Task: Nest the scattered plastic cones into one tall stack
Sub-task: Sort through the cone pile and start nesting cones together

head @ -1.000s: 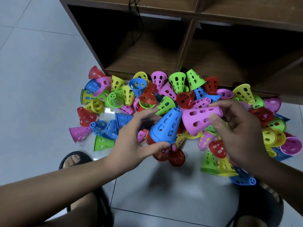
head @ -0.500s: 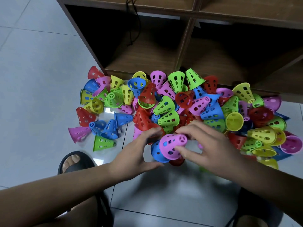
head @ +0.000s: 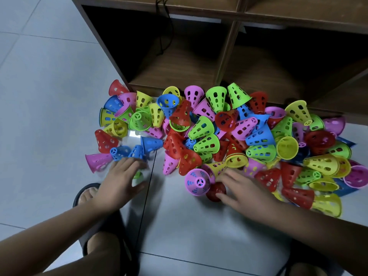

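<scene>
Cones (head: 201, 128) lie heaped across the frame's middle and right, almost none visibly nested, purple cone (head: 197, 182) upright at lower centre; left hand (head: 121, 178) and right hand (head: 245, 194) reach in spread, grasping nothing.

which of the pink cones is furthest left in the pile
The pink cone lying on its side at the far left, wide rim pointing left, just beyond the left hand. Every other pink cone sits farther right.

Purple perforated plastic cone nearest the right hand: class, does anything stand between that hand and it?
Nothing visible does. The right hand lies directly beside the purple perforated plastic cone, with only a red plastic cone by its thumb.
</scene>
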The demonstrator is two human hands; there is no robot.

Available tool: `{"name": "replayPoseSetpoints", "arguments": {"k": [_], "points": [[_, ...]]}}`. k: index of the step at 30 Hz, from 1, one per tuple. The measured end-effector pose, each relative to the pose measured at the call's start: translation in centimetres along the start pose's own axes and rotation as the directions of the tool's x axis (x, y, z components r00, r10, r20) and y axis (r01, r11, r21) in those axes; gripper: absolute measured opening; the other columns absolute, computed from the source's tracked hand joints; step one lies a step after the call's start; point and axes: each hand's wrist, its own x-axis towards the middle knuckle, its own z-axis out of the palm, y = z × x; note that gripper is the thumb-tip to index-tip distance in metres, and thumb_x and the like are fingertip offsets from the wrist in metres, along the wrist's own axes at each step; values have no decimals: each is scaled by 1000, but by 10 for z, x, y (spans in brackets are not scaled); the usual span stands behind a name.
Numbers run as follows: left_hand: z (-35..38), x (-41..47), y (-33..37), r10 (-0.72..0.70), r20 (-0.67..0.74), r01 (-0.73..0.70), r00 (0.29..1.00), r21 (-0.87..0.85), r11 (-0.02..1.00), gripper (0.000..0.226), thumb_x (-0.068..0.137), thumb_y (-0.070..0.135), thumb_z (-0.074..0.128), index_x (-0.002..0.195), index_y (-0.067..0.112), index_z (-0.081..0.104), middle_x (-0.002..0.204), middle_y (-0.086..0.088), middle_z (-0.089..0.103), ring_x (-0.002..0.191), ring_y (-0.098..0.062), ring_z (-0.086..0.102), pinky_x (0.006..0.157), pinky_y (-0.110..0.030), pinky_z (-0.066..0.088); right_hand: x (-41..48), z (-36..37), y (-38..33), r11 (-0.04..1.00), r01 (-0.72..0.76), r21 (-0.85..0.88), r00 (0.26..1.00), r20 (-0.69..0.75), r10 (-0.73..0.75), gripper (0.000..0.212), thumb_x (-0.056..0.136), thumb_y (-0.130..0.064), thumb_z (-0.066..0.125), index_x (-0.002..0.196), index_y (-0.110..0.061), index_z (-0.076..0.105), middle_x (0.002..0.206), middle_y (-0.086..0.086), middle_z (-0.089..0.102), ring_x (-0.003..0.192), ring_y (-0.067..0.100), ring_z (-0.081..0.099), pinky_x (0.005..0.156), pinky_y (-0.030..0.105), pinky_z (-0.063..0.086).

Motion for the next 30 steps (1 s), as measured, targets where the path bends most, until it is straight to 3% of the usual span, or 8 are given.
{"name": "replayPoseSetpoints", "arguments": {"k": [4,9,14,17,21,27,30], "points": [[-2,-13,-19,-74,20,71,997,137,988,50,86,55,63,126,25,67,127,7,64,117,-29,59,86,-44,42,-1,20,9,990,46,-134,997,73,-36,44,90,-46,72,129,-31,59,121,-7,58,110,19,64,78,36,61],[0,-23,-30,-136,60,120,989,213,970,58,81,40,87,134,24,68,131,4,65,120,-33,56,91,-47,40,-3,38,28,977,81,-196,982,181,-45,42,93,-40,71,132,-32,58,129,-7,58,111,21,65,86,40,59],[7,-26,-38,-179,141,140,974,250,958,62,75,34,93,132,25,69,127,3,67,110,-31,56,86,-47,41,-7,40,32,978,69,-198,991,123,-45,42,90,-37,78,128,-31,60,119,-8,62,103,19,66,81,36,60],[7,-24,-37,-177,142,138,974,252,958,57,75,38,91,127,25,69,117,4,68,100,-30,56,80,-45,40,-8,32,32,987,28,-155,996,83,-16,36,98,-45,67,130,-30,58,115,-8,62,106,19,65,82,38,60],[0,-15,-17,-133,115,117,984,137,984,47,84,55,61,122,29,69,112,9,68,101,-26,60,79,-41,40,-10,5,26,996,-74,41,997,5,74,34,102,-50,59,130,-30,58,119,-12,58,110,14,59,93,31,52],[-25,15,42,-44,38,49,998,-121,991,41,90,44,76,127,30,64,111,15,66,102,-18,64,84,-40,46,-13,-48,4,974,-85,208,972,-200,127,24,97,-44,64,118,-31,64,105,-22,54,95,6,58,82,29,52],[-44,37,75,-75,-44,58,996,-307,950,44,93,48,76,131,30,62,117,23,64,103,-5,62,90,-28,49,-7,-68,-13,973,-24,231,954,-287,91,25,97,-35,70,119,-25,66,102,-16,55,89,13,60,80,30,50]]}}
